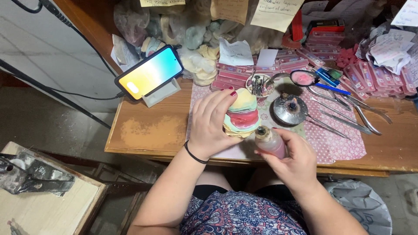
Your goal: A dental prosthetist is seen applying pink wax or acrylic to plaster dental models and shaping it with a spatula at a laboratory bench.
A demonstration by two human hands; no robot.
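Left hand (209, 126): grasping the dental model (241, 114), steadying it upright.
Right hand (292, 162): grasping the pink bottle (270, 141), tipped toward the model.

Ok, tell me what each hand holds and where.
Left hand grips the dental cast model by its left side; right hand holds the small pink bottle around its body.

My left hand (212, 124) is curling over from the left, fingers (222, 98) spread and wrapping around what it is gripping — wrist bent, forearm angling up from lower left. My right hand (291, 162) is sitting lower and nearer my body, fingers closing in a loose fist — thumb pressing along the front.
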